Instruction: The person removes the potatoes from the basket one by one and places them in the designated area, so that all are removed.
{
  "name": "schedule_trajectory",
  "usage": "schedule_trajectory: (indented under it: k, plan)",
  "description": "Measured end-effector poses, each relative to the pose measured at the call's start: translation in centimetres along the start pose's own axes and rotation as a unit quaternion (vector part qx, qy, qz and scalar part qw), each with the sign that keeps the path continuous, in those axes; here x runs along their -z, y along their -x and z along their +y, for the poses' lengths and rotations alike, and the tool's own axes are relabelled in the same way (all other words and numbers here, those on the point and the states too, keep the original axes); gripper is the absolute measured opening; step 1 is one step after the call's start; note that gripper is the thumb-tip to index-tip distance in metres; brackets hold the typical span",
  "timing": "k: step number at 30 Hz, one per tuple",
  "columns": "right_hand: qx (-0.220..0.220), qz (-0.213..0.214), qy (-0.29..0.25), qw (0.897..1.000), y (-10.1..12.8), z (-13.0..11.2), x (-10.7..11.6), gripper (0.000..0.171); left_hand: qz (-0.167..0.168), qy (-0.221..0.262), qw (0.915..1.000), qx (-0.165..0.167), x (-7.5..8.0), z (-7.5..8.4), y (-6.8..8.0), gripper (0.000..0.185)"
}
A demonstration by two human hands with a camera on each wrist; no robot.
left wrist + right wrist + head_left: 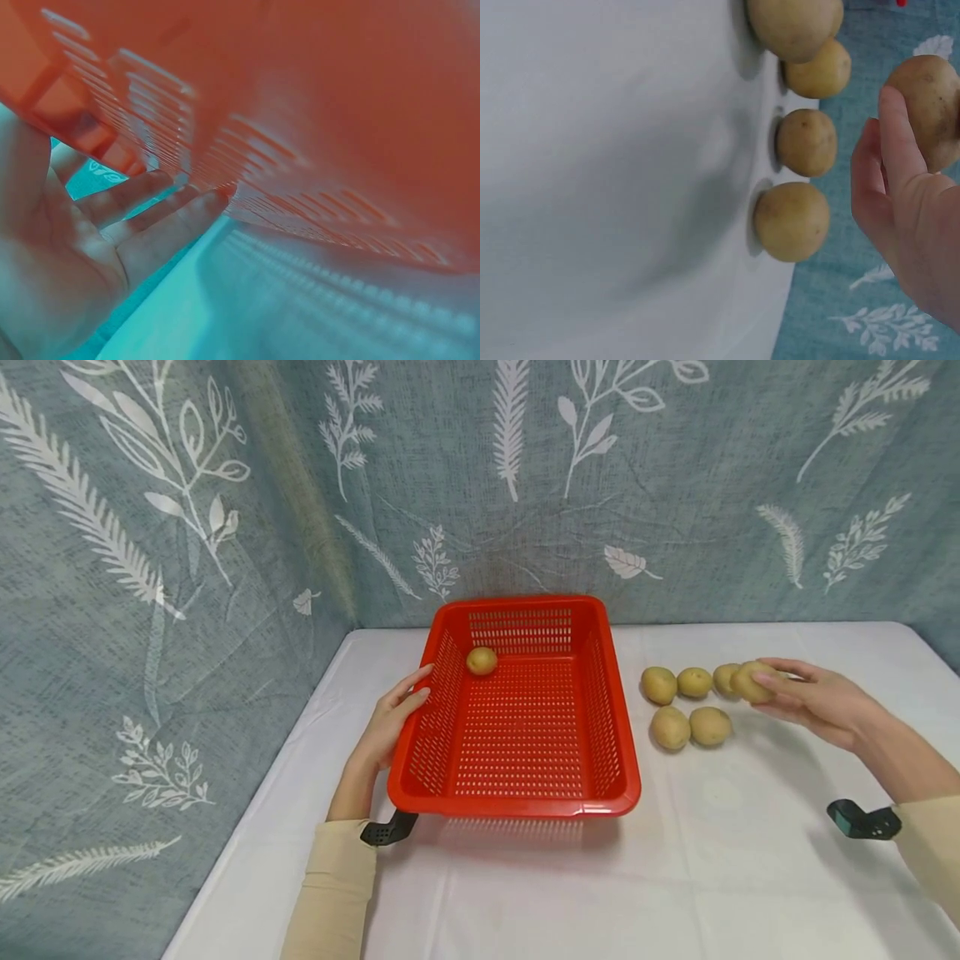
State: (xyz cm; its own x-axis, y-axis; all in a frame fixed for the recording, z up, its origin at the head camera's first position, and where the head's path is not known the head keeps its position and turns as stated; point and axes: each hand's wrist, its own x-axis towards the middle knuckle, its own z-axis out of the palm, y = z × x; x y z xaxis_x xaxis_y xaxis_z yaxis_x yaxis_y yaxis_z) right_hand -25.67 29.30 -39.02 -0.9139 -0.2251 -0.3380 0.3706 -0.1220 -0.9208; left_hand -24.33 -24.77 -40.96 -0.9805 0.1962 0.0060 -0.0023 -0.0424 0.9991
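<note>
A red perforated basket (525,807) stands mid-table with one potato (482,661) in its far left corner. My left hand (420,685) rests flat against the basket's left outer wall, fingers straight. The left wrist view shows those fingers (161,214) against the red wall (315,112). To the right of the basket, my right hand (776,692) grips a potato (750,682) just above the table. In the right wrist view that held potato (930,112) sits behind the thumb (896,142). Several loose potatoes (670,727) lie on the cloth between the basket and my right hand.
A white cloth covers the table (720,877). A leaf-patterned curtain (225,527) hangs behind and to the left. The loose potatoes (791,221) lie in a row in the right wrist view. Black camera mounts (862,820) sit at both wrists.
</note>
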Motion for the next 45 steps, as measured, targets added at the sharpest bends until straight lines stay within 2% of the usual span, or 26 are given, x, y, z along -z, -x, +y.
schedule_trajectory:
  k: [3,6,9,22,30,35,40,45]
  plan:
    - [-0.006,0.0,-0.001,1.0,0.0,0.7,0.5,0.052,0.0,-0.001,1.0,0.0,0.0,0.1,0.1,0.05]
    - [-0.015,0.001,0.01,1.0,0.1,1.3,0.8,0.074,0.0,0.0,1.0,-0.001,-0.1,0.2,0.1,0.05]
    - [-0.016,0.001,0.014,1.0,0.2,1.9,0.8,0.086,0.001,0.003,1.0,-0.002,-0.1,0.1,0.1,0.05]
    - [-0.015,0.006,0.062,0.998,0.3,3.3,0.8,0.09,0.008,0.005,0.9999,-0.005,-0.1,-0.1,0.1,0.048]
    - [-0.013,0.012,0.048,0.999,0.3,4.1,0.8,0.084,0.006,0.01,0.9999,-0.003,-0.1,-0.1,0.1,0.049]
    - [-0.017,0.018,0.1,0.995,0.3,4.2,0.9,0.084,0.008,0.009,0.9999,-0.004,-0.2,-0.1,0.1,0.049]
    - [-0.025,0.028,0.181,0.983,0.4,4.0,0.6,0.082,0.008,0.006,0.9999,-0.004,-0.2,-0.1,0.1,0.049]
    - [-0.033,0.021,0.221,0.974,0.5,3.6,0.3,0.079,0.008,0.004,0.9999,-0.005,-0.2,0.0,0.1,0.049]
